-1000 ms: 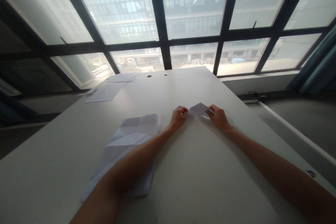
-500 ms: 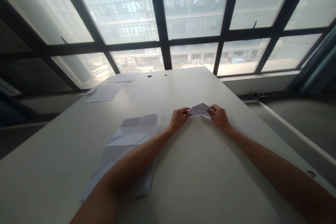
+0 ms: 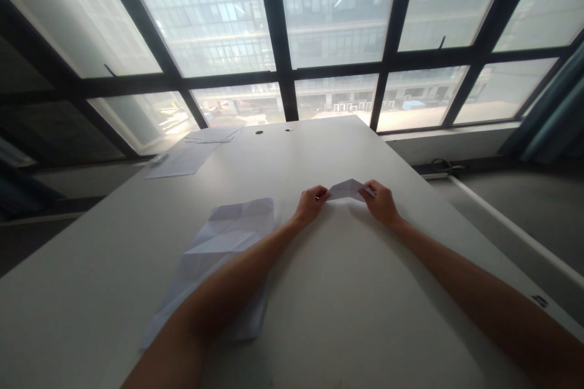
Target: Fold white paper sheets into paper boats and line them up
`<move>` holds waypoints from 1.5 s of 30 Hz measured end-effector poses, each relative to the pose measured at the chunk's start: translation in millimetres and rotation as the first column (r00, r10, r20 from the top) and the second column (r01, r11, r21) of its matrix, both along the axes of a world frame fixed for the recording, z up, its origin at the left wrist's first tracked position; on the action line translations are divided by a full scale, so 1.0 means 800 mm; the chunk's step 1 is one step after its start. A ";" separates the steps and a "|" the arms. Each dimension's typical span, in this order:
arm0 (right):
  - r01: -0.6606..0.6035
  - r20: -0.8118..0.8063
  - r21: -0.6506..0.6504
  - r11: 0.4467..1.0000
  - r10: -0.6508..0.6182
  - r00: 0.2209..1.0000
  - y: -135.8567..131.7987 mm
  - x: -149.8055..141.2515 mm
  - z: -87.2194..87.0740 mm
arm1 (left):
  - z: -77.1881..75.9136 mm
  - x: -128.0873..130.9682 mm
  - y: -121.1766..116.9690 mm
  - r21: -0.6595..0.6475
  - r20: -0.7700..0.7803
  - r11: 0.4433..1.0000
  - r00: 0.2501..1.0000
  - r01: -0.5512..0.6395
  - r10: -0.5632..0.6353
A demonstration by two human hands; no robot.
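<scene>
A small folded piece of white paper [image 3: 347,189] lies low over the white table [image 3: 347,304], held at both ends. My left hand [image 3: 310,205] pinches its left tip with closed fingers. My right hand [image 3: 382,202] pinches its right end, fingers closed over the edge. Both forearms reach out across the table from the near side. To the left of my left arm lies a creased, partly folded white sheet [image 3: 223,255], partly hidden under that arm.
Several loose white sheets [image 3: 196,149] lie at the far left corner of the table. Two small dark round spots [image 3: 260,132] sit near the far edge. Large dark-framed windows [image 3: 283,67] rise behind the table. The table's right edge [image 3: 460,225] drops to a grey floor.
Both hands have kept their pinch on the small paper. It has flattened slightly and the left fingertips have shifted a little to the right along it.
</scene>
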State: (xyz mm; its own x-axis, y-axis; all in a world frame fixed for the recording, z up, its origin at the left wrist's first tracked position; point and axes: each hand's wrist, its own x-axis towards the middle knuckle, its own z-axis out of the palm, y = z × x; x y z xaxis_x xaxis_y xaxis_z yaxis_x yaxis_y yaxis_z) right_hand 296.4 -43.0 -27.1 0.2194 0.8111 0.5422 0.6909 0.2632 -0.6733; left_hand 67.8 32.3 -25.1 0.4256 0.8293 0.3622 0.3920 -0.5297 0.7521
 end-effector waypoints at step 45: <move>-0.050 -0.056 -0.021 0.999 0.049 0.997 0.003 0.003 -0.003 | 0.003 -0.002 0.003 -0.032 0.036 0.997 0.997 -0.065 0.066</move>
State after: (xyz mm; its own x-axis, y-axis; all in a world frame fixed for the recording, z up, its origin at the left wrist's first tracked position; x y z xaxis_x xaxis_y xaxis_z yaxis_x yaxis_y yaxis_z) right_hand 298.4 -40.3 -29.3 0.2077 0.8335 0.5120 0.6390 0.2807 -0.7161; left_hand 66.0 34.5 -23.0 0.3563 0.8660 0.3509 0.3966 -0.4802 0.7824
